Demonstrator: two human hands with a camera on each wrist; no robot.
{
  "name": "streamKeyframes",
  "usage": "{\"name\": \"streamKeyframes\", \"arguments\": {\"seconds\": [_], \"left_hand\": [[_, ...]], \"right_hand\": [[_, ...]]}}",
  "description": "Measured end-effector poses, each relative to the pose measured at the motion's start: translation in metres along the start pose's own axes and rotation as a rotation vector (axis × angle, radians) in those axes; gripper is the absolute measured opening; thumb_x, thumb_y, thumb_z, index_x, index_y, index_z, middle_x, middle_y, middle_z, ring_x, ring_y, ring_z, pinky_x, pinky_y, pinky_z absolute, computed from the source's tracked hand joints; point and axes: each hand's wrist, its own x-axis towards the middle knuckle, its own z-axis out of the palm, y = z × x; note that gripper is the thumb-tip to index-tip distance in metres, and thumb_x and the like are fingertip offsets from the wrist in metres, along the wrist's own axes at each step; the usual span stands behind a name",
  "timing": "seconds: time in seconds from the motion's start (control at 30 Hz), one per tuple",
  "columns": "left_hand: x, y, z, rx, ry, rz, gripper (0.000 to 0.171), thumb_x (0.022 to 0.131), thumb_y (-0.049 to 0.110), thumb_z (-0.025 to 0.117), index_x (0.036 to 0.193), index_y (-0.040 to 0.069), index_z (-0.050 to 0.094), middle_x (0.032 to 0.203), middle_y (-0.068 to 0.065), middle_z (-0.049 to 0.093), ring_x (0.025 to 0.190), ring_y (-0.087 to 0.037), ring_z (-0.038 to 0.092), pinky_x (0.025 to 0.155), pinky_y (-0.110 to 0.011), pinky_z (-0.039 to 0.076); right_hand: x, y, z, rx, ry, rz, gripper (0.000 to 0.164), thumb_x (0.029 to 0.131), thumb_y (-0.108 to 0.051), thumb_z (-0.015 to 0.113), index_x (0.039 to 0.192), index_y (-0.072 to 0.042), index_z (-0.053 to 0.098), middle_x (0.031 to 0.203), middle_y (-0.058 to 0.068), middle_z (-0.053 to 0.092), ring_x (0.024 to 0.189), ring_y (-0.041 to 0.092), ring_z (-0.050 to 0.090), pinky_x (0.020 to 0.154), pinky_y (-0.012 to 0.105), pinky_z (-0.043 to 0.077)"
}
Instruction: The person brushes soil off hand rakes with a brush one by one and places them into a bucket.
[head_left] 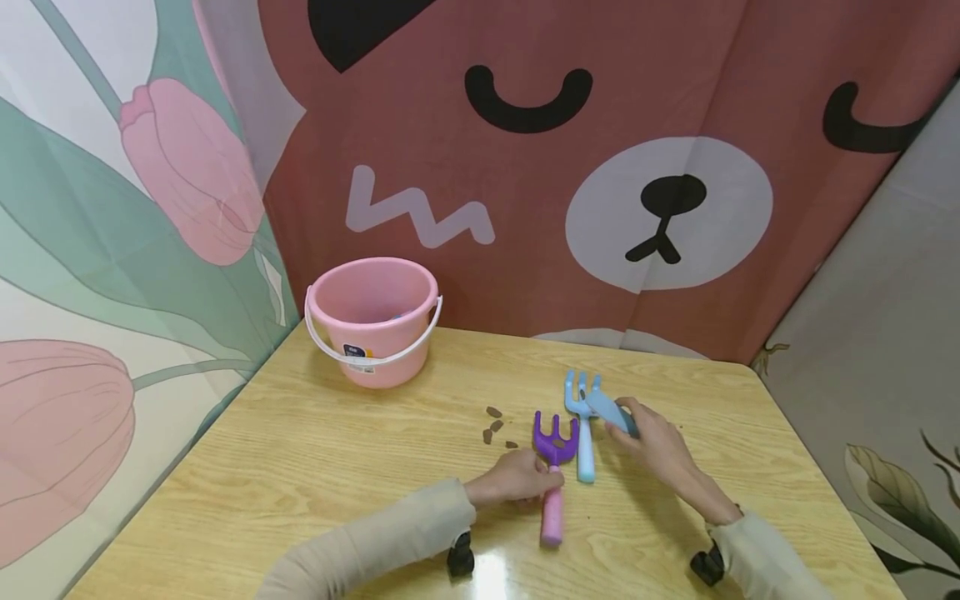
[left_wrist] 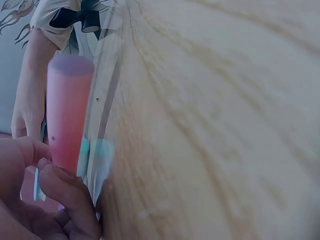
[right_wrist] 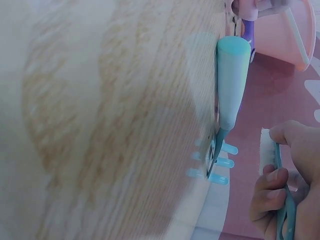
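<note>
My left hand (head_left: 517, 479) pinches the pink handle of a small hand fork with purple tines (head_left: 552, 517), which lies on the table. Right beside it lies a light blue hand fork (head_left: 587, 458), tines pointing away from me. In my right hand (head_left: 660, 450) I grip a blue-green brush (head_left: 609, 412), held over the blue fork's head in the head view. White bristles (right_wrist: 267, 150) show in the right wrist view, facing the fork. Small brown bits lie on both fork heads. The left wrist view shows my fingers (left_wrist: 70, 195) by the pink handle.
Several brown bits (head_left: 493, 412) lie on the wooden table (head_left: 360, 467) left of the purple tines. A pink bucket (head_left: 386, 367) with a white handle stands at the back left, something blue inside. A printed cloth (head_left: 510, 283) hangs along the table's back edge.
</note>
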Motion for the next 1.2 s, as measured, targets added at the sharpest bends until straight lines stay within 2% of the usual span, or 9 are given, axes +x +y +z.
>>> {"name": "streamKeyframes", "arguments": {"seconds": [0.2, 0.43, 0.57, 0.67, 0.8, 1.03, 1.2], "left_hand": [[-0.001, 0.001, -0.004, 0.033, 0.013, 0.012, 0.047, 0.086, 0.036, 0.068, 0.051, 0.021, 0.040, 0.044, 0.011, 0.038, 0.039, -0.006, 0.033, 0.036, -0.018, 0.029], [-0.002, -0.002, -0.009, 0.031, 0.014, 0.018, 0.045, 0.085, 0.039, 0.068, 0.053, 0.018, 0.045, 0.049, 0.002, 0.052, 0.040, -0.009, 0.046, 0.037, -0.020, 0.042], [-0.002, -0.006, -0.010, 0.025, 0.018, 0.011, 0.042, 0.086, 0.037, 0.069, 0.056, 0.015, 0.049, 0.052, -0.001, 0.056, 0.041, -0.010, 0.049, 0.037, -0.022, 0.045], [-0.002, -0.009, -0.011, 0.029, 0.021, 0.017, 0.035, 0.087, 0.035, 0.068, 0.063, 0.013, 0.054, 0.057, 0.000, 0.057, 0.043, -0.010, 0.049, 0.036, -0.022, 0.044], [-0.002, -0.011, -0.013, 0.053, 0.028, 0.057, 0.028, 0.088, 0.033, 0.065, 0.070, 0.013, 0.057, 0.060, 0.002, 0.054, 0.045, -0.009, 0.046, 0.037, -0.020, 0.040], [0.002, -0.015, -0.015, 0.150, 0.050, 0.115, 0.038, 0.093, 0.036, 0.062, 0.063, 0.018, 0.046, 0.055, 0.007, 0.043, 0.044, -0.004, 0.036, 0.038, -0.018, 0.029], [0.001, -0.015, -0.015, 0.136, 0.052, 0.093, 0.036, 0.093, 0.033, 0.063, 0.064, 0.015, 0.049, 0.057, 0.005, 0.047, 0.044, -0.005, 0.040, 0.038, -0.018, 0.031]], "right_hand": [[0.000, 0.000, 0.000, 0.003, -0.006, 0.007, 0.043, 0.094, -0.026, 0.070, 0.126, 0.000, 0.057, 0.087, 0.009, 0.062, 0.062, 0.016, 0.049, 0.047, 0.031, 0.037], [0.000, 0.000, 0.000, -0.007, -0.004, 0.006, 0.044, 0.093, -0.025, 0.071, 0.126, 0.002, 0.057, 0.091, 0.013, 0.065, 0.065, 0.017, 0.051, 0.048, 0.031, 0.039], [0.001, 0.000, 0.000, -0.010, -0.004, 0.000, 0.044, 0.093, -0.024, 0.071, 0.125, 0.002, 0.057, 0.094, 0.015, 0.066, 0.066, 0.017, 0.053, 0.049, 0.031, 0.040], [0.001, 0.000, 0.001, -0.004, -0.007, 0.000, 0.044, 0.093, -0.024, 0.071, 0.125, 0.002, 0.057, 0.096, 0.016, 0.067, 0.067, 0.017, 0.054, 0.049, 0.031, 0.041], [0.001, 0.000, 0.002, 0.003, -0.014, 0.008, 0.044, 0.093, -0.023, 0.071, 0.126, 0.002, 0.057, 0.096, 0.016, 0.067, 0.066, 0.017, 0.053, 0.048, 0.031, 0.040], [0.001, -0.001, 0.002, 0.004, -0.019, -0.002, 0.044, 0.093, -0.025, 0.071, 0.126, 0.001, 0.057, 0.098, 0.016, 0.067, 0.068, 0.016, 0.054, 0.049, 0.030, 0.040], [0.001, -0.001, 0.003, 0.008, -0.018, -0.013, 0.043, 0.094, -0.026, 0.070, 0.126, 0.001, 0.057, 0.096, 0.014, 0.067, 0.067, 0.015, 0.054, 0.049, 0.030, 0.040]]}}
